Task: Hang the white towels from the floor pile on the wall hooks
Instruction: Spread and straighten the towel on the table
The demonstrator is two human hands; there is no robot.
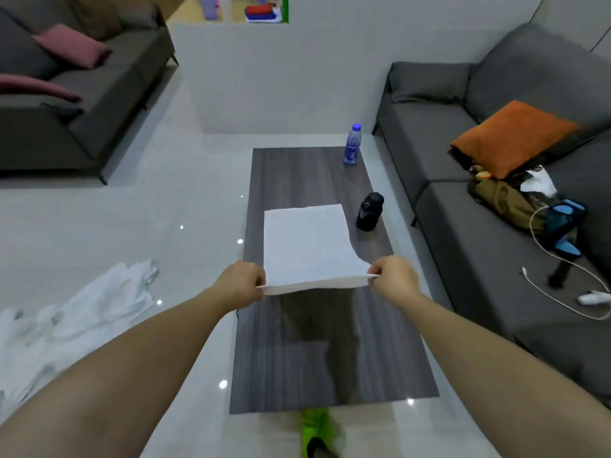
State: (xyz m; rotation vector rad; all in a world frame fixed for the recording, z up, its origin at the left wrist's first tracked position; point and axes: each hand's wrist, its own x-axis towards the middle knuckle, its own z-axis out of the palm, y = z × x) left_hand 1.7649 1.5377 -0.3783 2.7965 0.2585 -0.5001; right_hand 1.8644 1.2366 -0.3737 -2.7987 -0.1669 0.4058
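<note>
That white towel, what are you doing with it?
A person is holding one white towel stretched out over the dark table, the left hand and right hand each pinching a near corner. More white towels lie in a pile on the floor to the left. No wall hooks are in view, so nothing is hung yet.

White towel (305, 246) stretched btwn left grip (243, 285) & right grip (393, 279), above table (330, 358).
</note>
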